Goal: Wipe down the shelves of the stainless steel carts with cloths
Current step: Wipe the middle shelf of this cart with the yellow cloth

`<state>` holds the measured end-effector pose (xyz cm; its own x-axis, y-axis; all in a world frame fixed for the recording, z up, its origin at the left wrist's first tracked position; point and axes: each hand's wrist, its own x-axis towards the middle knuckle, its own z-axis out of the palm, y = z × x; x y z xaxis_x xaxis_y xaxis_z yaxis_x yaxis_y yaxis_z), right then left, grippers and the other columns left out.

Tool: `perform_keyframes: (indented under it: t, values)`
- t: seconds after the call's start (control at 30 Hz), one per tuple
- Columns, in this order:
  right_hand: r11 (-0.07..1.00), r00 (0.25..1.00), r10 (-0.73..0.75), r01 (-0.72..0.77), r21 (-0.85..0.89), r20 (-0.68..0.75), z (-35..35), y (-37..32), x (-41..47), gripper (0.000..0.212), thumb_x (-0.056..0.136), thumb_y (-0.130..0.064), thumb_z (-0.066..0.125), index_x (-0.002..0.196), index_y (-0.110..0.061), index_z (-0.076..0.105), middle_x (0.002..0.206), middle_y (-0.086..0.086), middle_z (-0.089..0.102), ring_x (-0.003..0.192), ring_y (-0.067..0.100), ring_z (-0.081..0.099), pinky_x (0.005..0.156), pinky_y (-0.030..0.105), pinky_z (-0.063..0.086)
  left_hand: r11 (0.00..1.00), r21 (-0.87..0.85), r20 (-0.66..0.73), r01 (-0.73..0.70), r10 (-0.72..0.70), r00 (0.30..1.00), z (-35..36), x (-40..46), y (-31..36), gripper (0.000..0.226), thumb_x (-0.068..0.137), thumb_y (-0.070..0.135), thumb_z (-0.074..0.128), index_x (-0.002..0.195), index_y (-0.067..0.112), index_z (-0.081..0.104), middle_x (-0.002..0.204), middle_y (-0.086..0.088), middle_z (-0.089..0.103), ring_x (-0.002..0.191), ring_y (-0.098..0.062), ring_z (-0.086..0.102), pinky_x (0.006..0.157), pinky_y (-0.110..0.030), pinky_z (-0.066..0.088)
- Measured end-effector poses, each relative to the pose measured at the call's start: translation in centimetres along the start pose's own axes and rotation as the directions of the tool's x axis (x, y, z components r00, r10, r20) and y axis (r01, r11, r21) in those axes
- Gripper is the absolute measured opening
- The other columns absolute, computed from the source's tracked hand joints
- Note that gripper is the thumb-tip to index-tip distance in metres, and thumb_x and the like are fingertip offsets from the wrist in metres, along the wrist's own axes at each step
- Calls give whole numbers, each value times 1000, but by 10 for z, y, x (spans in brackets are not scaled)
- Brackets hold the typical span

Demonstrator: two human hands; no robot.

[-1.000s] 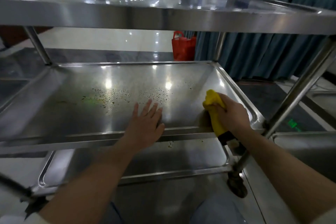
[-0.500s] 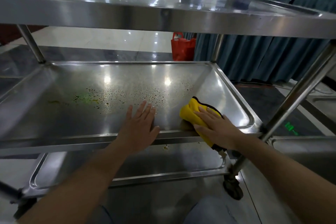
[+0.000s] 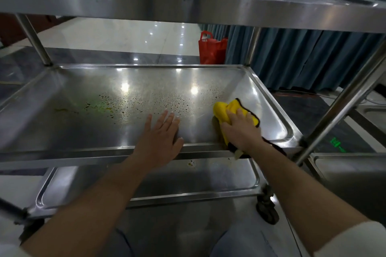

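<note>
Cloth (image 3: 234, 110) under right hand (image 3: 242, 131), now farther onto middle shelf (image 3: 104, 123).

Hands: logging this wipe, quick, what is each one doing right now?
Left hand: open, flat on the middle shelf.
Right hand: pressing the yellow cloth on that shelf, fingers curled over it.
</note>
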<state>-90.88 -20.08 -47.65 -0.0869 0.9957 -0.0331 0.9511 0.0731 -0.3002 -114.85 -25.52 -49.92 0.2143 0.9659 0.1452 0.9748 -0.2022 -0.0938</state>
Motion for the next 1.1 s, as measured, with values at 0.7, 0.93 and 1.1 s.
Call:
perform_keyframes:
  t: [0.7, 0.93, 1.1]
  values:
    - [976, 975, 216, -216, -6, -49, -5, -2, -21, 53, 93, -42, 31, 145, -34, 22, 160, 0, 7, 145, 33, 3, 109, 67, 9, 999, -5, -53, 32, -33, 998, 0, -9, 0, 78, 89, 55, 6, 153, 12, 17, 162, -6, 15, 150, -22, -1, 118, -52, -9]
    - [969, 968, -245, 243, 35, 55, 4, -5, -26, 55, 95, -48, 37, 147, -41, 20, 159, -10, 9, 147, 19, 5, 115, 51, 19, 1000, 12, -81, 4, -3, 997, 3, -8, -3, 89, 82, 57, -11, 153, 11, 17, 161, -8, 15, 150, -24, 1, 119, -52, -4]
    - [999, 993, -10, 16, 47, -115, -20, 70, -33, 54, 93, -43, 46, 144, -31, 35, 154, 2, 28, 138, 22, 28, 108, 47, 31, 1000, -25, -105, 13, -16, 994, 3, -12, -12, 75, 94, 59, 10, 153, 14, 19, 161, -5, 16, 150, -22, 5, 117, -49, -7]
